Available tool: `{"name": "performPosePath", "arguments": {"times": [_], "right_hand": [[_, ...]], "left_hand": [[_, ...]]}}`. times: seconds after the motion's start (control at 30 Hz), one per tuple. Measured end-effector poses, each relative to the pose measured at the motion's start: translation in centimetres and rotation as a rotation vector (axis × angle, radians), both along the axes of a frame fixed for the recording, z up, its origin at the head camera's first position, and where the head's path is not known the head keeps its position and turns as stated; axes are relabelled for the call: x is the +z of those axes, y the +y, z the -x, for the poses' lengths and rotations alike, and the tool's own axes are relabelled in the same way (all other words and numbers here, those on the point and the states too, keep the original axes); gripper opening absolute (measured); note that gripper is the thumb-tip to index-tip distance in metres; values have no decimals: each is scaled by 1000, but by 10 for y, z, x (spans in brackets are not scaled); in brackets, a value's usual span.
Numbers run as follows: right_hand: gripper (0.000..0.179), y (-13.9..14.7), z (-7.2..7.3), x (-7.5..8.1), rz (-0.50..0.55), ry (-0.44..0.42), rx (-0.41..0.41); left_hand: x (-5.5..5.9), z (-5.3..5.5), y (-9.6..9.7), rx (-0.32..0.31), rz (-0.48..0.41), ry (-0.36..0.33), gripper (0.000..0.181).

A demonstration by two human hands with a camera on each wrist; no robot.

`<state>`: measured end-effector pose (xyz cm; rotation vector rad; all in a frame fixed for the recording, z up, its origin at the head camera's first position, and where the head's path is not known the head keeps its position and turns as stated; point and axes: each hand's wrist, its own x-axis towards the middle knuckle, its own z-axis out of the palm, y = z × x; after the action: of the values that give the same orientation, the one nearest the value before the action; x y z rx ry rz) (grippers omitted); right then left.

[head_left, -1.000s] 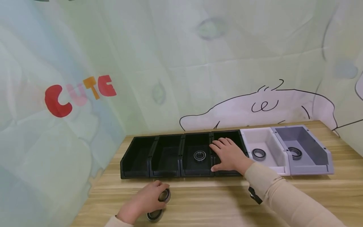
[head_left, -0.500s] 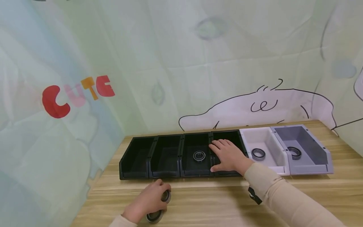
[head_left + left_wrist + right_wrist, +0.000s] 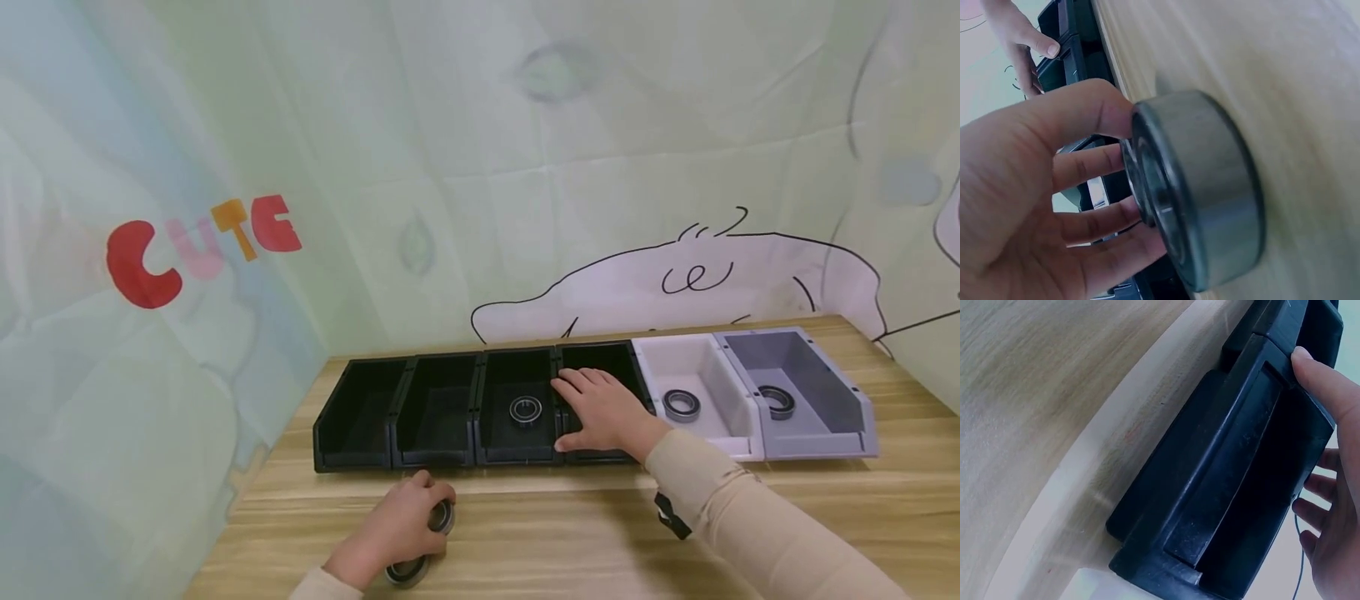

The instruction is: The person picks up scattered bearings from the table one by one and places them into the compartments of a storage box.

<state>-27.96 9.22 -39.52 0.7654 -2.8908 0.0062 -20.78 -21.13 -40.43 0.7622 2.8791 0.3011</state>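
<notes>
My left hand (image 3: 397, 525) pinches a ball bearing (image 3: 442, 517) between thumb and fingertips, low over the wooden table in front of the bins. A second bearing (image 3: 407, 572) lies just under the palm side of that hand; the same bearing (image 3: 1216, 194) fills much of the left wrist view and partly hides the held one. My right hand (image 3: 603, 412) rests across the fourth black bin (image 3: 611, 357). Its thumb (image 3: 1310, 365) touches the front rim where two bins meet, with the fingers spread over the bin.
Black bins, a white bin (image 3: 693, 354) and a grey bin (image 3: 828, 396) stand in one row. Single bearings lie in the third black bin (image 3: 517, 454), the white bin and the grey bin. A printed cloth (image 3: 390, 167) hangs behind the table (image 3: 555, 533).
My left hand has shifted slightly to the right, keeping its fingers on the bearing. The right hand stays at the same bin. The head view has moved very slightly.
</notes>
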Motion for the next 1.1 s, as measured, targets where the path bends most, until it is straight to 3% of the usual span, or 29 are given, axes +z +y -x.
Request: {"name": "performPosePath", "arguments": {"times": [0.27,0.43,0.53,0.77,1.1], "right_hand": [[87,0,-1,2,5,-13,2],[87,1,-1,2,15,-26,0],[87,1,-1,1,24,-40,-7],[88,0,-1,-1,36,-30,-9],[88,-2,-3,5,24,-35,-22]], "left_hand": [[3,5,1,-21,-1,91,41],[13,6,1,-42,-9,168,40],[19,10,1,-32,-24,176,42],[28,33,-2,38,5,199,43],[35,72,8,120,81,154,43]]}}
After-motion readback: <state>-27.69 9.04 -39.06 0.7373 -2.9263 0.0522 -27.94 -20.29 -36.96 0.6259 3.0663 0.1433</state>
